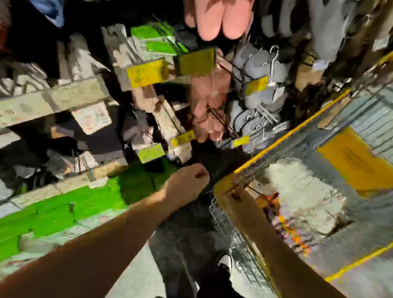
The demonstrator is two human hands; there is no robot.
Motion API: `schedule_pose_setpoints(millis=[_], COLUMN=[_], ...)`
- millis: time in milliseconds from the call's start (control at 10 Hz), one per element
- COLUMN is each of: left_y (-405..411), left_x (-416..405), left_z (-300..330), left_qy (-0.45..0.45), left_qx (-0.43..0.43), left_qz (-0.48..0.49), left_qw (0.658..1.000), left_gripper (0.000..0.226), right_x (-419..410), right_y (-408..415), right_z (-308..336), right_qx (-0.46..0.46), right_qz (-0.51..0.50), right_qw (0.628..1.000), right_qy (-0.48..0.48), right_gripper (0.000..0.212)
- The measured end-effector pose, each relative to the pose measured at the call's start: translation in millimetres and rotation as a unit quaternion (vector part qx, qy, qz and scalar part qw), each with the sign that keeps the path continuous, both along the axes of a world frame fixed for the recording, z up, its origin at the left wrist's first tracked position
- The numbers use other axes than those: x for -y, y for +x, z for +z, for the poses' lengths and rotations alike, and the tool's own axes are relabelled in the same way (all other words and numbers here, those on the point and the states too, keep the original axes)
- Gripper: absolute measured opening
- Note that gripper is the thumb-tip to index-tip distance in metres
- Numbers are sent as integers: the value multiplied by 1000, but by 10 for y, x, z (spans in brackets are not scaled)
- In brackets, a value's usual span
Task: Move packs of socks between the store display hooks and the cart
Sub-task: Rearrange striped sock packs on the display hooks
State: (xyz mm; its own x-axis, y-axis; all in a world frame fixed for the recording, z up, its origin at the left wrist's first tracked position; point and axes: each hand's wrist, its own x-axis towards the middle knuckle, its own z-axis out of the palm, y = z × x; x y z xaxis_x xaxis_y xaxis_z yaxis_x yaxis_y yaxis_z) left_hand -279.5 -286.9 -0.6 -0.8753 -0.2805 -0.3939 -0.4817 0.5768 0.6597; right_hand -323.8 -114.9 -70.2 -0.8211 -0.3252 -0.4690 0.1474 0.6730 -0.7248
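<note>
1. Head view, heavily blurred: the left hand [189, 180] reaches forward with fingers curled into a fist, holding nothing visible, near the low display hooks [220, 116].
2. The right hand [235, 194] lies at the near corner of the wire cart [291, 134] on the right; its fingers are hidden, so I cannot tell its grip.
3. Pink sock packs [222, 13] hang far up on the display; grey ones [258, 64] hang just right of them.
4. A colourful pack [281, 221] lies inside the cart.
</note>
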Motion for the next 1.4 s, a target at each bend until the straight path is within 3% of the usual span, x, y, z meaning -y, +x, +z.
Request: schedule_pose_setpoints(millis=[200,400,600,800,900,1000,1100,1400], left_y=[-647,-1260,-1840,-2299,-2390,-2415,-2440,-2417], left_x=[-791,-1355,-1626,-1793,-1818,-1859,-1905,-1774], left_z=[-551,-1261,-2079,-2855,-3219,-3558,-3812,-4412], left_qy=[1,4,0,-32,-32,-18,-28,-34], left_qx=[84,210,295,333,327,302,290,285], left_qz=[-130,-177,-135,-89,-71,-30,-6,26], left_qw=[988,962,946,938,942,953,957,958], left_gripper=[22,19,35,33,33,40,37,50], right_x=[-917,-1488,-1776,-1706,-1699,-1721,-1742,-1762], right_y=[-185,-500,-948,-1399,-1564,-1656,-1689,-1762], right_z=[-627,-1221,-1775,-2318,-2581,-2943,-3120,-3417], right_qx=[96,172,231,274,272,274,285,325], right_qz=[-63,-119,-229,-360,-462,-549,-616,-630], right_qw=[985,962,935,892,844,787,726,688], right_qy=[126,176,140,31,-12,-62,-112,-154], right_gripper=[18,32,26,38,33,62,56,64])
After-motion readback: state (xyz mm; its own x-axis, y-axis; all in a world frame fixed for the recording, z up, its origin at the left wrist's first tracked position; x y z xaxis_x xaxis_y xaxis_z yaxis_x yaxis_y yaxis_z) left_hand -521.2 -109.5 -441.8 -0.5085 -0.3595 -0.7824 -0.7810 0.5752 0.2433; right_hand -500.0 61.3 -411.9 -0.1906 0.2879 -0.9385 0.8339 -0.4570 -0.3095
